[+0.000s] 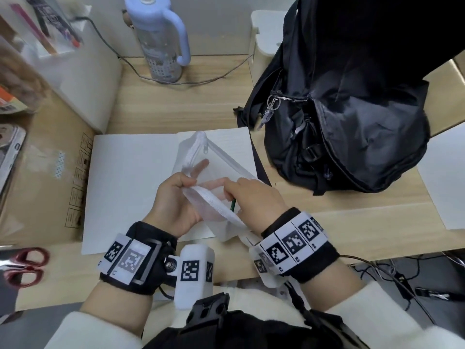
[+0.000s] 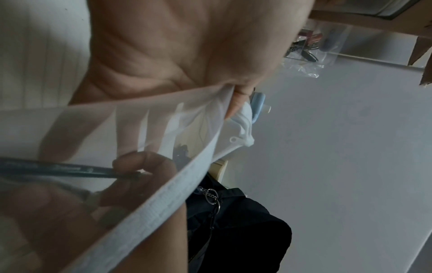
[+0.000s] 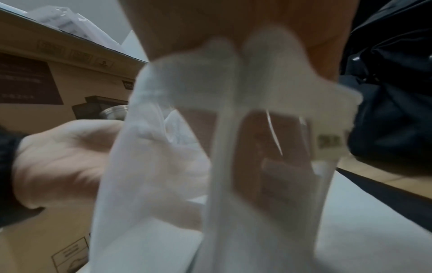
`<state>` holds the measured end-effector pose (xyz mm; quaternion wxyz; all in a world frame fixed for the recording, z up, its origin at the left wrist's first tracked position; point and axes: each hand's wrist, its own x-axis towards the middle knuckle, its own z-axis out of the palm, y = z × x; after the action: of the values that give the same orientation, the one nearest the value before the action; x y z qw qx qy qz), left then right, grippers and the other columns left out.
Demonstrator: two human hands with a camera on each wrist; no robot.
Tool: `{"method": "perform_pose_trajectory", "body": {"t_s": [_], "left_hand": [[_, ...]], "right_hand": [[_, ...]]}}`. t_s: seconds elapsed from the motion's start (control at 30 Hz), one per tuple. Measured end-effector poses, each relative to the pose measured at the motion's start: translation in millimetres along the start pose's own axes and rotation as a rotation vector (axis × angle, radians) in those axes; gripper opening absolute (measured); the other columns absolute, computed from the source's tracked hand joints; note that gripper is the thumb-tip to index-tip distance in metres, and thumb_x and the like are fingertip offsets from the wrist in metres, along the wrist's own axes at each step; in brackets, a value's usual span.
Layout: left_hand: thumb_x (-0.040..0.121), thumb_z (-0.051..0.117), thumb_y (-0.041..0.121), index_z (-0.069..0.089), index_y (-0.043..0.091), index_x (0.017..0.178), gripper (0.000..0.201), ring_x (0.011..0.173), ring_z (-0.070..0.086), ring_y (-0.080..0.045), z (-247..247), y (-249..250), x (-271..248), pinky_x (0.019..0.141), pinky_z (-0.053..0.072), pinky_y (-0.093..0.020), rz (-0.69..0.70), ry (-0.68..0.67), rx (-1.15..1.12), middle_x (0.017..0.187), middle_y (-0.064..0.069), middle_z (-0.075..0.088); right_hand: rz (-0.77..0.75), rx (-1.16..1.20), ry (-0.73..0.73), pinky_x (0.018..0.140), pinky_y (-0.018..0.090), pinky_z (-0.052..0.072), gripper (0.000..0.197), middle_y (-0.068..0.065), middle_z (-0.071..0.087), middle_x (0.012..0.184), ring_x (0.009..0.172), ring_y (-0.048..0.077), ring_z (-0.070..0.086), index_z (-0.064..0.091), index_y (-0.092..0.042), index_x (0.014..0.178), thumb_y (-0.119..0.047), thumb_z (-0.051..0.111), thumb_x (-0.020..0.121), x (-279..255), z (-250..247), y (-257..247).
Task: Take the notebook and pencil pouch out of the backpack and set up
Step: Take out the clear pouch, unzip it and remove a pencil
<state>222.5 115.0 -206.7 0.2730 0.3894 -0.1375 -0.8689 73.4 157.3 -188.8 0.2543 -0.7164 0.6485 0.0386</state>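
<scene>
An open notebook (image 1: 130, 172) lies flat on the wooden desk (image 1: 176, 109), white pages up. Above it both hands hold a see-through white mesh pencil pouch (image 1: 214, 172), unzipped. My left hand (image 1: 186, 183) pinches the pouch's zipper edge (image 2: 182, 186), with the thumb (image 2: 238, 99) on the fabric. My right hand (image 1: 230, 187) reaches inside the pouch, and its fingers (image 2: 140, 166) pinch a dark green pencil (image 2: 58, 169) that shows through the mesh. The black backpack (image 1: 352, 122) stands at the right of the desk. In the right wrist view the pouch (image 3: 175, 147) fills the middle, blurred.
A pale blue water bottle (image 1: 161, 39) and a cable stand at the back. A cardboard box (image 1: 50, 172) lies along the notebook's left side, red scissors (image 1: 25, 267) at the near left. A white sheet (image 1: 442, 177) lies right of the backpack.
</scene>
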Motion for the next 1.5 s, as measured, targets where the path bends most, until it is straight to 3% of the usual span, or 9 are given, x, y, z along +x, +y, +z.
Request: {"method": "perform_pose_trajectory", "body": {"t_s": [0.23,0.37,0.47,0.73,0.93,1.03,1.13,1.3,1.5], "left_hand": [[0.084,0.027,0.013,0.043,0.019,0.134,0.052,0.109,0.060,-0.046,-2,3,5,0.077,0.052,-0.061,0.025,-0.019,0.020,0.120,-0.029,0.061],[0.072,0.037,0.017,0.041,0.020,0.132,0.060,0.117,0.055,-0.045,-9,-1,12,0.091,0.041,-0.065,0.025,0.055,0.061,0.129,-0.027,0.056],[0.077,0.037,0.018,0.043,0.021,0.125,0.049,0.115,0.058,-0.040,-15,-4,14,0.093,0.040,-0.064,0.018,0.066,-0.001,0.127,-0.023,0.058],[0.062,0.074,0.042,0.068,0.022,0.084,0.031,0.082,0.057,-0.024,-20,-3,21,0.080,0.048,-0.046,-0.021,-0.031,0.093,0.087,-0.005,0.061],[0.092,0.040,0.040,0.069,0.020,0.089,0.035,0.068,0.071,-0.014,-3,-6,18,0.063,0.060,-0.033,0.018,-0.044,0.163,0.071,0.002,0.073],[0.091,0.043,0.046,0.060,0.014,0.119,0.046,0.104,0.066,-0.024,0,-2,20,0.090,0.055,-0.042,0.087,-0.008,0.187,0.108,-0.006,0.072],[0.082,0.058,0.050,0.056,0.007,0.123,0.060,0.114,0.057,-0.035,-4,3,28,0.099,0.046,-0.049,0.191,0.093,0.152,0.114,-0.017,0.063],[0.067,0.074,0.049,0.047,0.024,0.128,0.071,0.121,0.053,-0.029,-18,26,43,0.096,0.044,-0.058,0.230,0.246,0.380,0.133,-0.003,0.055],[0.067,0.080,0.029,0.042,0.036,0.133,0.077,0.139,0.030,-0.021,-32,53,79,0.105,0.029,-0.036,0.090,0.356,1.558,0.156,0.003,0.023]], "right_hand": [[-0.003,0.256,0.047,0.067,0.034,0.041,0.046,-0.003,0.042,0.083,0.074,0.019,0.044,0.049,-0.019,0.105,0.001,0.063,0.066,-1,-5,10],[0.026,0.571,0.332,0.067,0.017,0.041,0.028,-0.004,0.053,0.075,0.068,0.008,0.050,0.066,-0.018,0.086,-0.007,0.076,0.062,-12,-25,34],[0.227,0.887,0.559,0.062,0.013,0.046,0.019,-0.007,0.058,0.073,0.061,-0.003,0.052,0.064,-0.022,0.078,-0.006,0.071,0.071,-26,-21,76],[0.835,0.860,0.491,0.049,0.020,0.045,0.012,0.016,0.064,0.080,0.051,0.018,0.060,0.056,-0.013,0.074,-0.016,0.066,0.080,-37,67,129],[0.583,0.427,0.370,0.084,0.035,0.046,0.017,0.005,0.062,0.107,0.097,0.023,0.057,0.064,-0.018,0.099,-0.023,0.058,0.084,-34,13,99],[0.293,0.792,0.221,0.078,0.027,0.044,0.034,-0.004,0.066,0.101,0.085,0.011,0.059,0.060,-0.023,0.111,-0.036,0.062,0.080,-26,-20,43],[0.127,0.573,-0.110,0.080,0.033,0.047,0.051,-0.009,0.063,0.103,0.091,0.012,0.059,0.051,-0.029,0.117,-0.045,0.068,0.072,-10,-21,4],[0.119,0.231,0.146,0.077,0.038,0.049,0.020,0.010,0.067,0.100,0.094,0.034,0.060,0.059,-0.021,0.101,-0.016,0.046,0.086,36,-25,1],[0.026,0.157,0.430,0.063,0.035,0.035,0.034,0.006,0.047,0.087,0.081,0.028,0.048,0.064,-0.027,0.100,-0.005,0.041,0.088,115,-73,-3]]}}
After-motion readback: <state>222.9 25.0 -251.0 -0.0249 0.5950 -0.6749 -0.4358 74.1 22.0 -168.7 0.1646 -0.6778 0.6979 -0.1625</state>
